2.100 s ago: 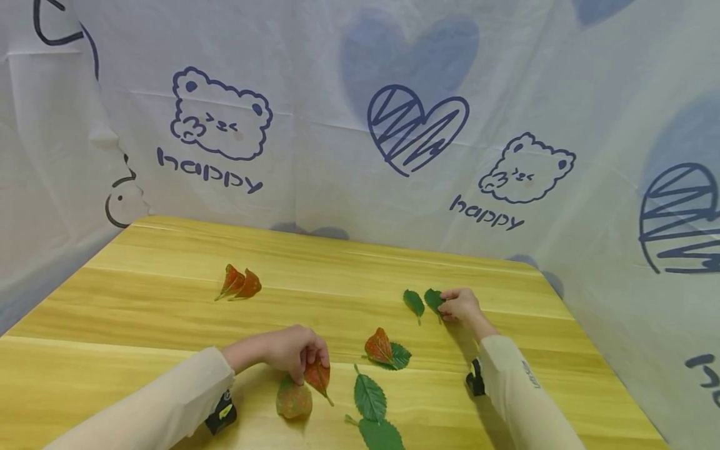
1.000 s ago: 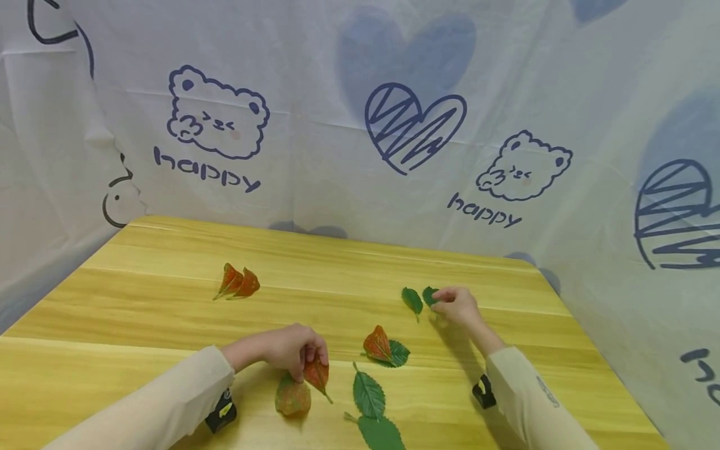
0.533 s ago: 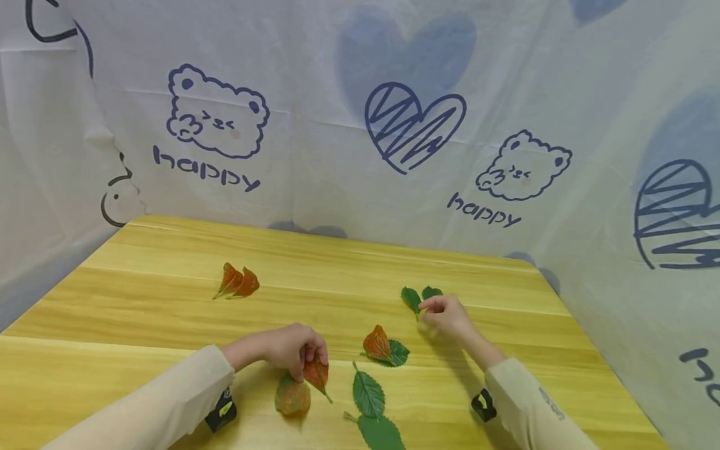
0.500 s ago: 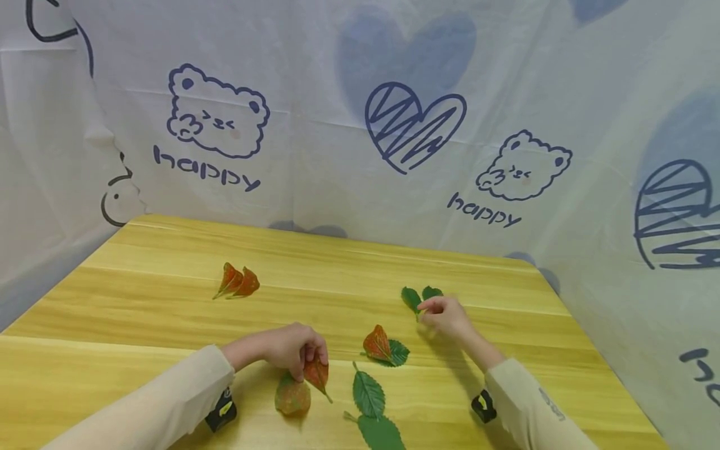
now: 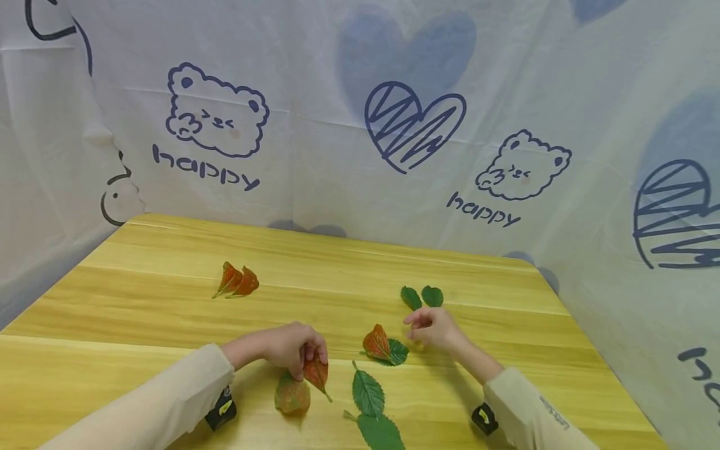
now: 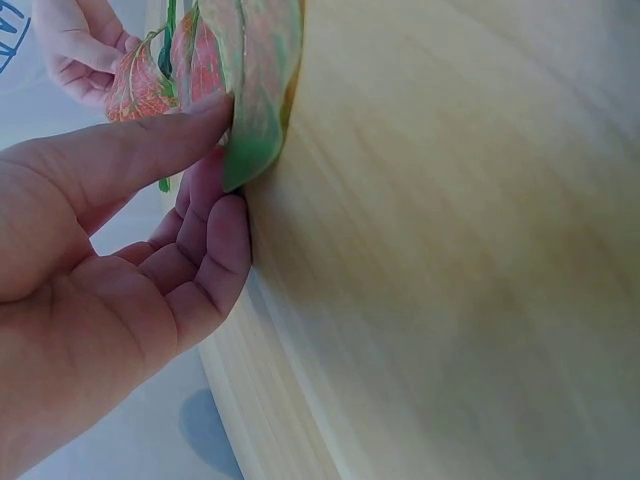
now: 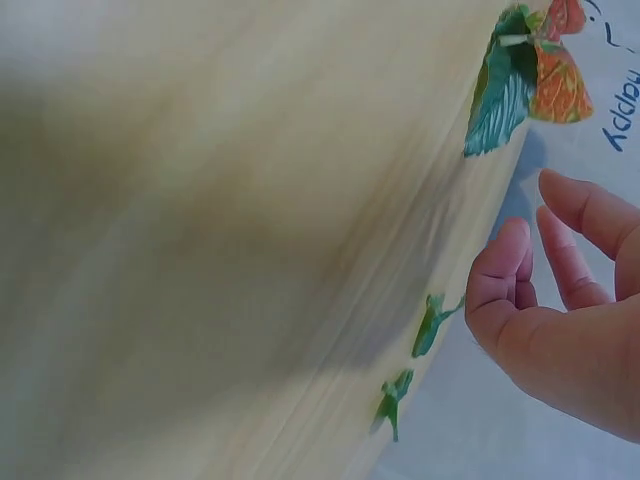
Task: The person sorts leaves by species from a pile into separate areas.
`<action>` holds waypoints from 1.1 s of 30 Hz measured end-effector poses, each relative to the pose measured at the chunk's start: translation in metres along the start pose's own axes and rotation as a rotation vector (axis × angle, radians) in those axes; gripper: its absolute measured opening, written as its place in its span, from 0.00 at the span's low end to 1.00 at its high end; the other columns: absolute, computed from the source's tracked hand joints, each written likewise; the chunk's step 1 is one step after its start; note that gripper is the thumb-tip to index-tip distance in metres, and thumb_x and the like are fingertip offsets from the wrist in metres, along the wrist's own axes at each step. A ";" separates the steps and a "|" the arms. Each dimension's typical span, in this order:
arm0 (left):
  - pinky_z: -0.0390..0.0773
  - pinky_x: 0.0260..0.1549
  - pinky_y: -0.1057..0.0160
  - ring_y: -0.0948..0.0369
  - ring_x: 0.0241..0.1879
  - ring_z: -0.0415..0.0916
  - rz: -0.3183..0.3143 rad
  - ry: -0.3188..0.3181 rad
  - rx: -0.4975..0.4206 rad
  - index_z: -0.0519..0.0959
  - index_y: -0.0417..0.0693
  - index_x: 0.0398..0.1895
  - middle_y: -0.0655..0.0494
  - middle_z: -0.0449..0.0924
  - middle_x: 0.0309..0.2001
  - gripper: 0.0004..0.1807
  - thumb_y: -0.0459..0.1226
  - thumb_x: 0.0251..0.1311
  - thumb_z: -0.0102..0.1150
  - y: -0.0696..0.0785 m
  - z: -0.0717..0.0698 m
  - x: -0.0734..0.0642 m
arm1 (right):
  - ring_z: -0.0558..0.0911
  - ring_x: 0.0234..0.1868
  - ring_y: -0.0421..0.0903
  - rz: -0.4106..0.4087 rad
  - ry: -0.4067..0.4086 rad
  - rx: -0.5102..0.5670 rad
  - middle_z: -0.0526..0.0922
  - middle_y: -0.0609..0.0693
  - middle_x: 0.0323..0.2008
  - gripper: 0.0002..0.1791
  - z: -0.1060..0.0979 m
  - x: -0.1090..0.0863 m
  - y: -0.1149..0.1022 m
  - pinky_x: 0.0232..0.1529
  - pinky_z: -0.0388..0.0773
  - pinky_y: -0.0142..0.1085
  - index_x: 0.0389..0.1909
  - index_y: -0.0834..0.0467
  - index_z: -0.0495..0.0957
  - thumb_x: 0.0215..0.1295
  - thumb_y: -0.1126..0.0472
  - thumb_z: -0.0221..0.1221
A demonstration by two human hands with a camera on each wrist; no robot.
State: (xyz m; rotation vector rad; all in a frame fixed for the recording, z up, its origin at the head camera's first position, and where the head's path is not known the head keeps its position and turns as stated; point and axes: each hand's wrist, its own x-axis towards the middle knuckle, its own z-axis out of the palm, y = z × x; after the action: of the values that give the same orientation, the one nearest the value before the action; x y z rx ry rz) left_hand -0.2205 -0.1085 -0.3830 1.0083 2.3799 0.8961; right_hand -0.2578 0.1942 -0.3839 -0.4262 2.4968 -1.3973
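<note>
Left fingers pinching a mottled leaf, right fingers parted, loosely curved, near green leaves

Counter has back-left leaf pair, back-right leaf pair with right hand just before it, overlapped leaves mid-counter, two front leaves before those, left hand with gripped leaf further left, sheet behind.
</note>
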 end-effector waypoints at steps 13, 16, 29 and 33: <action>0.72 0.22 0.71 0.67 0.23 0.67 0.003 -0.002 -0.006 0.78 0.44 0.32 0.57 0.69 0.25 0.19 0.20 0.34 0.67 -0.002 0.000 0.000 | 0.70 0.24 0.41 -0.052 -0.079 -0.020 0.74 0.50 0.25 0.12 0.013 -0.006 -0.005 0.19 0.70 0.29 0.36 0.73 0.75 0.48 0.74 0.61; 0.72 0.22 0.71 0.67 0.23 0.67 0.002 -0.002 -0.005 0.78 0.45 0.32 0.58 0.69 0.25 0.19 0.20 0.34 0.67 -0.003 0.000 0.001 | 0.70 0.23 0.40 -0.046 -0.097 -0.024 0.75 0.51 0.24 0.13 0.014 -0.007 -0.005 0.19 0.70 0.29 0.36 0.73 0.76 0.47 0.74 0.62; 0.72 0.22 0.71 0.66 0.23 0.67 0.002 -0.010 0.001 0.78 0.44 0.32 0.58 0.69 0.25 0.19 0.20 0.35 0.66 -0.003 0.000 0.001 | 0.74 0.33 0.46 -0.088 -0.129 -0.156 0.79 0.50 0.31 0.13 0.017 -0.006 0.001 0.34 0.74 0.37 0.34 0.66 0.80 0.44 0.69 0.67; 0.72 0.23 0.71 0.65 0.25 0.68 0.018 -0.020 0.007 0.78 0.43 0.33 0.58 0.69 0.26 0.18 0.20 0.35 0.66 -0.002 -0.002 0.001 | 0.73 0.33 0.45 -0.086 -0.118 -0.203 0.78 0.50 0.30 0.13 0.019 -0.007 -0.002 0.34 0.73 0.36 0.32 0.67 0.80 0.42 0.72 0.66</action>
State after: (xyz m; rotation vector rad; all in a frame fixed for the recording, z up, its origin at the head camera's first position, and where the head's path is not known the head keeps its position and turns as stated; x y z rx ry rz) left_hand -0.2231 -0.1095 -0.3829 1.0380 2.3624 0.8808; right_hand -0.2447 0.1809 -0.3919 -0.6436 2.5585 -1.1148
